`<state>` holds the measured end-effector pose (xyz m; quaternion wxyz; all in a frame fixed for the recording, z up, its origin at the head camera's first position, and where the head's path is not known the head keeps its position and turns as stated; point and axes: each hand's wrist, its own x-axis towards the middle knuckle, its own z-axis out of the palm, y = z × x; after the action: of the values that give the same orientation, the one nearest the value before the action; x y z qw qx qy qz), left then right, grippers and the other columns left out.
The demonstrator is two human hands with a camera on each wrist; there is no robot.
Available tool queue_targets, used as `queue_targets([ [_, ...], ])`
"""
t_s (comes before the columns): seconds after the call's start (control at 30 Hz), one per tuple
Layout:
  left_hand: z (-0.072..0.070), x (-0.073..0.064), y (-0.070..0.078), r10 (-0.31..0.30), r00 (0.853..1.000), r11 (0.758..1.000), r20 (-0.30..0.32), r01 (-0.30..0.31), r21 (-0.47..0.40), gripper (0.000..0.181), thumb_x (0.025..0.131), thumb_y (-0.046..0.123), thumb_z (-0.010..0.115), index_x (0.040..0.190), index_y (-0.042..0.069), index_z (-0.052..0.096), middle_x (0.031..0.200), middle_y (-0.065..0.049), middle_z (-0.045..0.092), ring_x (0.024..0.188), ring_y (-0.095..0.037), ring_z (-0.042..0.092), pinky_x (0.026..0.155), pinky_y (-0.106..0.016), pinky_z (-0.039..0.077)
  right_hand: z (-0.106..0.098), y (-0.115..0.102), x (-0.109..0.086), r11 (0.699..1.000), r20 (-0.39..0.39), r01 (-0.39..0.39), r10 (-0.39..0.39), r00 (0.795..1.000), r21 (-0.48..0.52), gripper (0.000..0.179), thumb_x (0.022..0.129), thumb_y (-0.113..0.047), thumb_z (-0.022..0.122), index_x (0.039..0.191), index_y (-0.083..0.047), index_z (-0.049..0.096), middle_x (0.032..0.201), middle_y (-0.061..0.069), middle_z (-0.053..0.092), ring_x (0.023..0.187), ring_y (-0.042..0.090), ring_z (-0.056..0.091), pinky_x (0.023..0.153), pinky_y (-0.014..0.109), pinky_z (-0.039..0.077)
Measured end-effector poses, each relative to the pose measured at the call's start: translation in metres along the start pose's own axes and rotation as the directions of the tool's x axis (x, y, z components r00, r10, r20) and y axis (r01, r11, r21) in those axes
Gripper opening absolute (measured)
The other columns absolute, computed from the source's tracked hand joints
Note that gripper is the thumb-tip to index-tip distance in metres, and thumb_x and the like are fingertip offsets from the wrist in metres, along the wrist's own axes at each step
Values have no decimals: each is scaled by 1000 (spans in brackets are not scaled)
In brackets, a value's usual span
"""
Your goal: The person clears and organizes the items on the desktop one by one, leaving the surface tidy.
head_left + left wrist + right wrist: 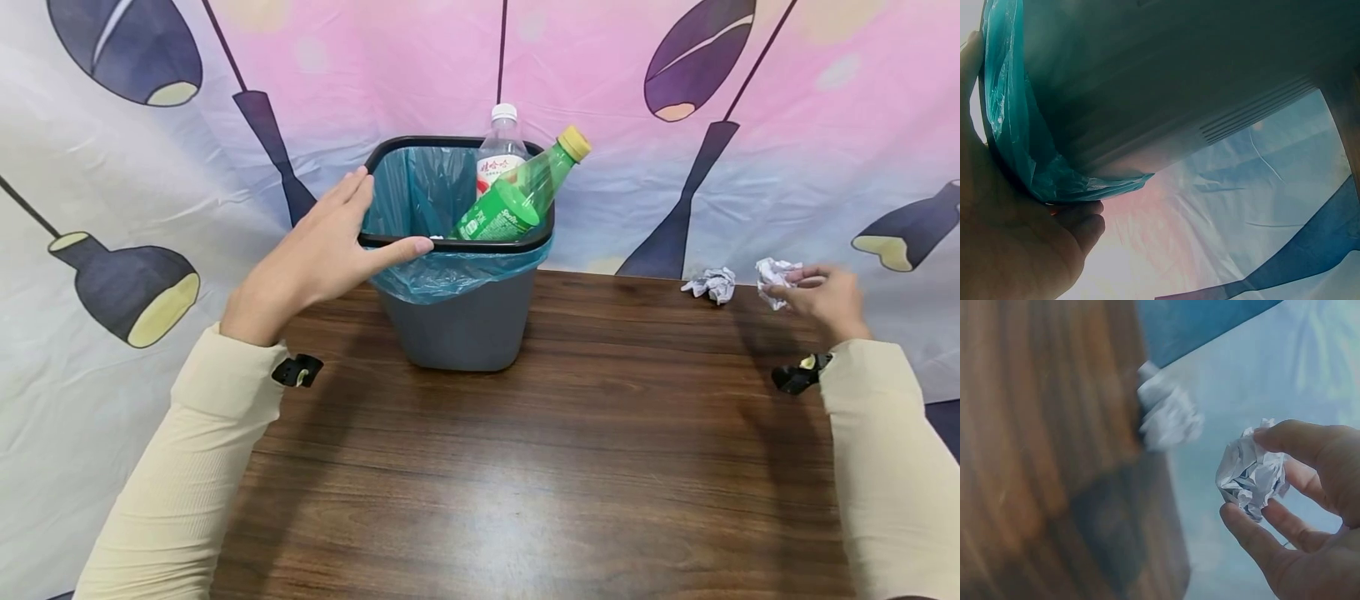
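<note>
A grey trash can (459, 327) with a black rim and a blue-green liner (408, 279) stands on the wooden table. My left hand (318, 237) rests on the rim's left corner, its fingers fairly straight and the thumb along the front edge; the left wrist view shows the liner (1038, 150) beside it. Inside the can lean a green Sprite bottle (498, 218) with a yellow cap and a clear bottle (501, 150) with a white cap. At the far right, my right hand (828, 302) pinches a crumpled paper ball (1250, 472) between thumb and fingers.
A second crumpled paper ball (712, 285) lies at the table's back edge, left of the right hand. Behind the table (600, 450) hangs a patterned cloth (600, 50) in pink, blue and white.
</note>
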<state>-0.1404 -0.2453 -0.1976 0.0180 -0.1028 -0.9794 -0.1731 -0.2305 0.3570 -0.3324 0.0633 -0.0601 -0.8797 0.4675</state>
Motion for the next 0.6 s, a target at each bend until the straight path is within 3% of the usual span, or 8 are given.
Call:
queue_targets([
  [0.17,0,0,0,0,1000,1000,-1,0,1,116,87,82,46,162,7,-1,168,-5,-8,155,-22,-10,123,-53,1,0,-26,2,999,-37,-7,9,999,35,20,87,-20,81,92,-16,63,69,-26,57,62,-5,60,56,16,54],
  [0.27,0,0,0,1,1000,1000,-2,-1,3,116,87,82,46,162,7,-1,168,-5,-8,155,-23,-10,123,-53,1,1,-43,2,995,-47,10,-5,999,100,18,88,-17,80,94,-15,63,73,-24,58,64,-5,63,59,15,55],
  [0.3,0,0,-1,1,1000,1000,-1,-1,3,116,87,82,45,162,6,-1,168,-6,-8,155,-23,-11,123,-53,1,1,-48,2,985,-51,12,-3,999,171,18,87,-13,81,93,-14,64,75,-20,61,65,-4,64,60,16,56],
  [0.43,0,0,-1,-2,1000,1000,0,2,0,116,87,83,45,162,7,-1,168,-6,-8,154,-21,-11,123,-53,1,3,-74,1,925,-61,10,15,998,380,22,81,-6,84,94,-10,66,84,-11,64,72,0,66,62,17,57],
  [0.6,0,0,-1,-2,1000,1000,4,2,0,116,87,83,45,162,8,-2,168,-5,-8,154,-20,-12,123,-53,1,6,-108,-3,793,-73,1,54,996,610,28,74,2,88,92,-7,68,98,-1,62,80,7,67,64,21,59],
])
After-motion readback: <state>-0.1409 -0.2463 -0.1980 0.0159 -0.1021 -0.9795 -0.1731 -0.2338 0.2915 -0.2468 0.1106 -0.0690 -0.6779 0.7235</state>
